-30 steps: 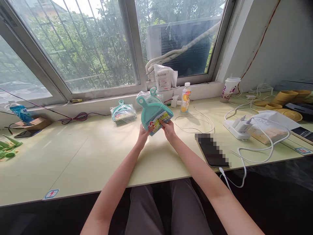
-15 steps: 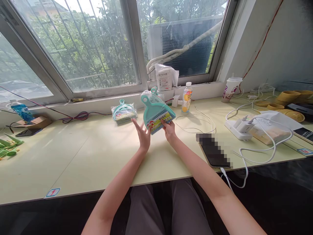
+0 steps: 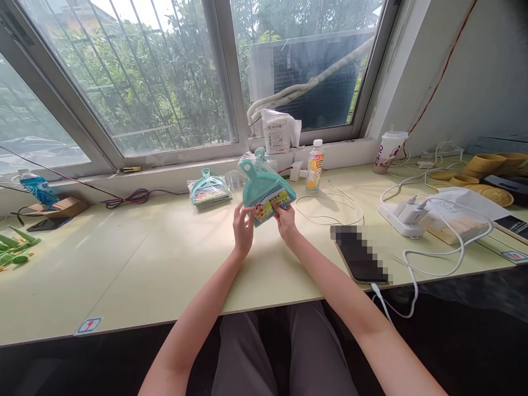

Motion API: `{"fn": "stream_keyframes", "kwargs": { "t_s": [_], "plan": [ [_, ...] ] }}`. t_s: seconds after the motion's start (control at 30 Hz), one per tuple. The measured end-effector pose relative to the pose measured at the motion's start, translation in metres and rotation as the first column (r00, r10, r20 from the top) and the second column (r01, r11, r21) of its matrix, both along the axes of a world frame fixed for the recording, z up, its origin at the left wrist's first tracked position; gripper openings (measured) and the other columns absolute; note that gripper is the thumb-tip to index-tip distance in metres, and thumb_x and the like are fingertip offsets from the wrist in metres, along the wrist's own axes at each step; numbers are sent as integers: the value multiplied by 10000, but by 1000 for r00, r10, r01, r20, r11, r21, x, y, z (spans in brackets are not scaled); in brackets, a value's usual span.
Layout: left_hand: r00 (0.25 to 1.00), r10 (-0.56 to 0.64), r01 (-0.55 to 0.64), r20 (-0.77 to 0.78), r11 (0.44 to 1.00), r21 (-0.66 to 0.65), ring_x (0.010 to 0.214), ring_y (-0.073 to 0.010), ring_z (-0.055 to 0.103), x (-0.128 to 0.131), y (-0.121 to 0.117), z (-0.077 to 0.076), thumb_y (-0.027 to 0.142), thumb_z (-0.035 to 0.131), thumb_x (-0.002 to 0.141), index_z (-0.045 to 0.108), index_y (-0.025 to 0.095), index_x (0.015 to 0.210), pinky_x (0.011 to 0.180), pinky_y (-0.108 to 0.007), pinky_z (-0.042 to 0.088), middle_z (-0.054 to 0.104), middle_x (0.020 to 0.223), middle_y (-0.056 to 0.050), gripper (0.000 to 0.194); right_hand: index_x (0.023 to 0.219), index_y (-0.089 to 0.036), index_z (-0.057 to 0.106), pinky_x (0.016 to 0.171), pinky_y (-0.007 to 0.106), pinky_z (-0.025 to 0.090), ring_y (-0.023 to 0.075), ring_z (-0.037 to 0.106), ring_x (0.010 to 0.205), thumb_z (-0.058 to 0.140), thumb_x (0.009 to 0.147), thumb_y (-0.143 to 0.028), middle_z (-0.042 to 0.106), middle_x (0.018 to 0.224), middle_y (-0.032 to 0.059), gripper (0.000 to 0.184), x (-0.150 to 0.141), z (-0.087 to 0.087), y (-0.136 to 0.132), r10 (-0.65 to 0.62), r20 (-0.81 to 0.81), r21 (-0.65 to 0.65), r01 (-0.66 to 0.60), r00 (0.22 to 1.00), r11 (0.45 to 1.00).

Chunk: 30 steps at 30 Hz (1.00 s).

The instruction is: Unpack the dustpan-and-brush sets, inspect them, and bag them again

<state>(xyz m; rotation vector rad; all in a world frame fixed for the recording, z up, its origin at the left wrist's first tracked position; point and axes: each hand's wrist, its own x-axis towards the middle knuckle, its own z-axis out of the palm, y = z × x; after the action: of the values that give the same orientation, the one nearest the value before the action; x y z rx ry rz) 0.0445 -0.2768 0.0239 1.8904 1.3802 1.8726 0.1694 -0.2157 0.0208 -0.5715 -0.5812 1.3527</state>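
A teal mini dustpan and brush set point(image 3: 266, 187) in clear wrap, with a yellow printed label, is held tilted above the table. My right hand point(image 3: 285, 219) grips its lower right corner, thumb over the label. At the lower left edge my left hand point(image 3: 243, 228) pinches the set between thumb and fingers. Behind it another teal handle point(image 3: 259, 154) shows, mostly hidden. To the left, wrapped dustpan sets point(image 3: 209, 190) lie on the table.
On the right are a drink bottle point(image 3: 315, 166), a phone point(image 3: 361, 256) on a charging cable, a white power strip point(image 3: 402, 219) and a paper cup point(image 3: 390, 153). A tissue pack point(image 3: 277, 133) sits by the window. Coiled wires point(image 3: 132, 197) and a blue pack point(image 3: 39, 190) are on the left.
My left hand's fingers, spread beside the dustpan set before, have closed on its lower left edge. The right hand and the set have hardly moved.
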Motion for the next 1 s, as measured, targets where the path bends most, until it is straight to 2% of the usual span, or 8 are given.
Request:
{"fn": "stream_keyframes", "kwargs": {
  "t_s": [0.2,0.33,0.4,0.5,0.67,0.8,0.9,1.0],
  "plan": [
    [998,63,-62,25,998,-6,1153,-237,538,2,1,0,302,563,893,610,219,979,633,-267,561,495,1213,-108,128,907,-199,634,818,352,584,209,662,973,837,577,-240,722,996,44,389,-3,-1,-4,-16,29,21,15,999,1000],
    [980,193,-196,53,979,50,1111,-216,525,0,1,1,192,519,886,561,217,921,802,-339,537,518,1101,-90,60,884,-199,633,798,365,581,220,660,964,845,568,-252,721,1006,48,384,-7,-1,-9,8,58,32,-10,998,999],
    [971,235,-238,50,970,60,1102,-212,516,-1,1,2,144,512,862,539,220,890,854,-352,514,509,1060,-79,86,880,-199,634,791,368,578,222,659,962,848,566,-259,721,1011,50,385,-9,-1,-11,21,71,34,-24,997,999],
    [963,263,-265,56,964,36,1092,-212,513,-1,1,1,88,483,831,532,222,858,834,-337,511,486,1046,-75,145,884,-198,636,788,372,575,224,660,963,849,565,-267,721,1021,53,390,-11,-2,-11,35,89,34,-38,995,999],
    [974,228,-228,9,973,44,1182,-233,499,0,0,1,85,427,862,623,225,963,884,-363,510,449,1177,-99,261,893,-203,630,792,377,574,222,662,958,843,576,-264,719,1016,48,387,-10,-3,-10,24,100,21,-26,995,999],
    [993,122,-122,-9,992,19,1106,-223,567,-1,-1,0,193,416,927,683,219,979,771,-338,557,401,1287,-107,273,907,-200,638,811,360,575,215,660,965,846,579,-263,718,1004,45,394,-7,-1,-10,20,65,32,-22,998,999],
    [996,79,-78,-32,997,10,1124,-232,563,-2,-1,-1,272,426,949,682,218,996,745,-334,568,387,1337,-110,265,912,-189,644,819,345,577,207,658,968,855,573,-263,714,1016,51,407,-6,0,-10,12,42,28,-13,999,1000],
    [994,106,-106,-40,994,12,1213,-256,506,-1,-1,-1,321,439,954,609,255,1160,757,-341,570,410,1354,-116,274,913,-187,646,818,338,579,201,660,966,857,570,-256,712,1026,51,409,-6,0,-9,6,42,22,-7,999,1000]
  ]
}}
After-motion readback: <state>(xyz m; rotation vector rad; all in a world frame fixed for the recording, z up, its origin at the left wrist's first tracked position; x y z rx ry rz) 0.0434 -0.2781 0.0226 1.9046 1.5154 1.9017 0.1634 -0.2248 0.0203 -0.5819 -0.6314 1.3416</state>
